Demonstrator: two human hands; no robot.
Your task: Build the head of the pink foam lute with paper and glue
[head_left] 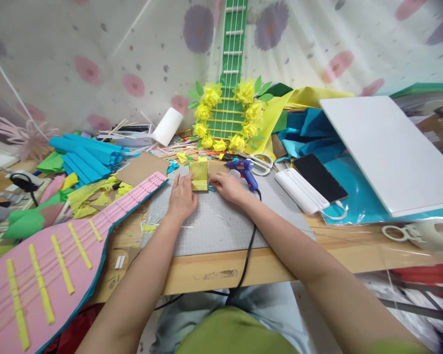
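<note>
Yellow piece [198, 176] lies between the hands, seemingly kept steady from both sides. Left hand [183, 194]: fingers loosely extended at its left edge. Right hand [227, 187]: fingers curled at its right edge. Cannot tell whether either pinches. Glue gun [244, 169] rests just beyond the right hand, presumably for easy reach; mat [214, 233] beneath both, probably shielding the tabletop [192, 276].

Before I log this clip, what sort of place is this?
It looks like a craft workspace, though whether home or studio isn't clear: there's a blue hot-glue gun, a gray cutting mat and, at left, a pink lute-shaped model.
</note>
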